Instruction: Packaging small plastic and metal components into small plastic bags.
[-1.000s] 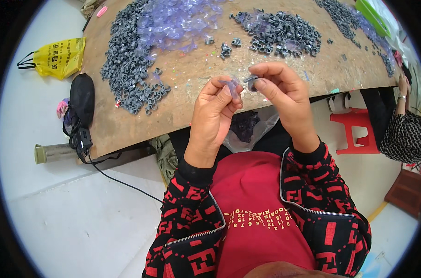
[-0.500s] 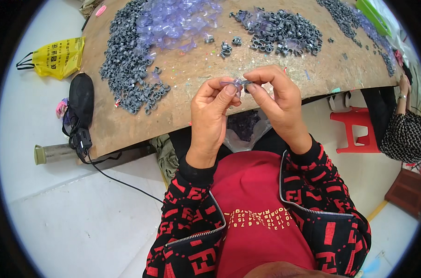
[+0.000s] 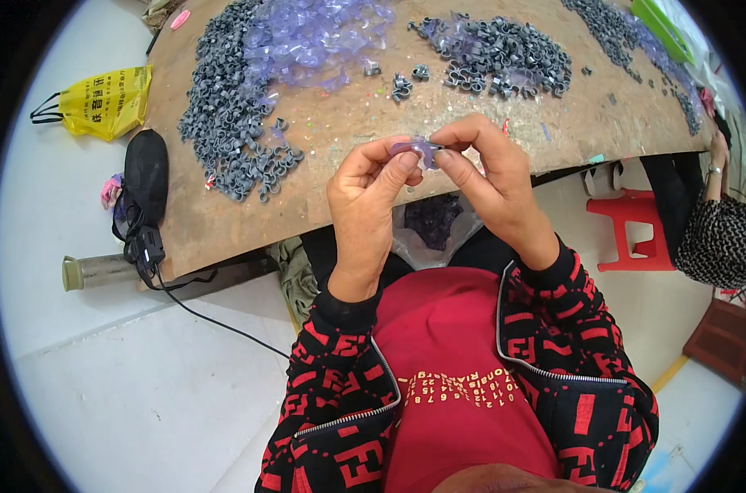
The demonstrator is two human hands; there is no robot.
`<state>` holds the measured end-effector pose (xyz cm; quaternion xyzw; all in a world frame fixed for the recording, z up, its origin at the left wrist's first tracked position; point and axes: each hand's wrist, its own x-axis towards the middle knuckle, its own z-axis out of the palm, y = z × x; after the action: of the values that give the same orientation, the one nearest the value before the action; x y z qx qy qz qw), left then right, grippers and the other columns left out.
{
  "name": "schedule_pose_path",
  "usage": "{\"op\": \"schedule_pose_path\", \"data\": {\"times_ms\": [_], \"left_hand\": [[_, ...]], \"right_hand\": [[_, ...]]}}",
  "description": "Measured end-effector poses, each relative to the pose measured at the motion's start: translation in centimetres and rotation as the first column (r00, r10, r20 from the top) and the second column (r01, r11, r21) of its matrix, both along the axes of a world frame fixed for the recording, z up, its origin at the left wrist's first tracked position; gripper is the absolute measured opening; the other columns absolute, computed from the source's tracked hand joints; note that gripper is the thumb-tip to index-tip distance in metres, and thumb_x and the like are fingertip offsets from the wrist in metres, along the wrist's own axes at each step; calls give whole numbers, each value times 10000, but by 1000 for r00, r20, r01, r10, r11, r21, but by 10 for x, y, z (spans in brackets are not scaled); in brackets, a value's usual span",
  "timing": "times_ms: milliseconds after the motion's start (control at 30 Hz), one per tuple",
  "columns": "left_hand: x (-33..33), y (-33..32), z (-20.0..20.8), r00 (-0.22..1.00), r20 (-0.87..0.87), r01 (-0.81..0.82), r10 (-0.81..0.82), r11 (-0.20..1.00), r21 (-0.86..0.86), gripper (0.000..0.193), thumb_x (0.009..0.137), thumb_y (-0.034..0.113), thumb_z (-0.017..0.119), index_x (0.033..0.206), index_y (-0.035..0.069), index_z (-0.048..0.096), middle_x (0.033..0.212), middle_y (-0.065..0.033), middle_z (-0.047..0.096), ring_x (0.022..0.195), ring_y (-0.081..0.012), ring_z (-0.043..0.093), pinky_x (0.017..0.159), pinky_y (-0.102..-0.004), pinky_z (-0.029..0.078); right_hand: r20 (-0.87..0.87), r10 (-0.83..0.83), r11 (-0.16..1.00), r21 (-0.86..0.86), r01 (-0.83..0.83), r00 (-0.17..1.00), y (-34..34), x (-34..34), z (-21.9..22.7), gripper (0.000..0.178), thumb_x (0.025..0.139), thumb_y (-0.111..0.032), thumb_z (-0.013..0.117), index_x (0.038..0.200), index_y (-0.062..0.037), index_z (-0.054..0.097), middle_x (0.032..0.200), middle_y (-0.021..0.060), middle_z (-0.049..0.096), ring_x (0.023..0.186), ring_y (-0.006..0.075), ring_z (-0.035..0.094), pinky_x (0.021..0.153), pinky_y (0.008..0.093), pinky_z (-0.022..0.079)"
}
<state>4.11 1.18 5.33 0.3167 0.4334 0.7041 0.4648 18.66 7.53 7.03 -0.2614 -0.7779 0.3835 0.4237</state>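
Over the table's near edge, my left hand (image 3: 371,193) pinches a clear purple plastic piece (image 3: 425,153) between thumb and forefinger. My right hand (image 3: 496,185) is closed in a pinch at the other side of that piece, on a small grey clip (image 3: 440,148) mostly hidden by the fingertips. The two parts meet between my hands; whether they are joined I cannot tell. Beyond lie a heap of purple plastic pieces (image 3: 307,41), a long heap of grey clips (image 3: 217,99) to its left, and a mixed heap of clips (image 3: 513,57) to the right.
All this lies on a worn wooden table (image 3: 348,123). Below its edge a clear bag (image 3: 430,226) holds purple pieces. At left are a yellow bag (image 3: 106,103), a black pouch (image 3: 145,177) and a bottle (image 3: 98,273). Another person's arm (image 3: 716,168) and a red stool (image 3: 632,226) are at right.
The purple piece has turned and shows more of its broad face between my fingers. My left hand has shifted slightly left; my right hand stays nearly in place.
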Motion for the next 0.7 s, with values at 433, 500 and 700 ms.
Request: {"op": "schedule_pose_path", "data": {"times_ms": [433,500,700], "left_hand": [[6,2,-3,992,-121,-21,24,999,30,155,867,30,630,1008,-33,617,881,-81,662,779,-118,618,722,-237,498],[4,2,-5,995,-102,-3,6,1000,27,148,874,37,624,1004,-32,617,879,-78,661,794,-119,623,723,-234,498],[0,2,-5,986,-166,34,-32,999,8,150,895,52,601,1021,-30,616,877,-71,656,770,-106,620,712,-224,500]], "right_hand": [[-370,17,870,-453,-196,929,-3,-8,-13,194,919,-29,529,1112,-8,536,931,18,580,871,84,551,779,220,438],[-364,34,856,-471,-215,931,-1,-7,-13,200,913,-29,542,1109,5,540,936,19,580,874,83,554,776,217,440],[-279,59,865,-465,-188,959,2,-3,-12,203,907,-28,551,1106,12,560,943,22,580,866,79,554,772,225,452]]}}
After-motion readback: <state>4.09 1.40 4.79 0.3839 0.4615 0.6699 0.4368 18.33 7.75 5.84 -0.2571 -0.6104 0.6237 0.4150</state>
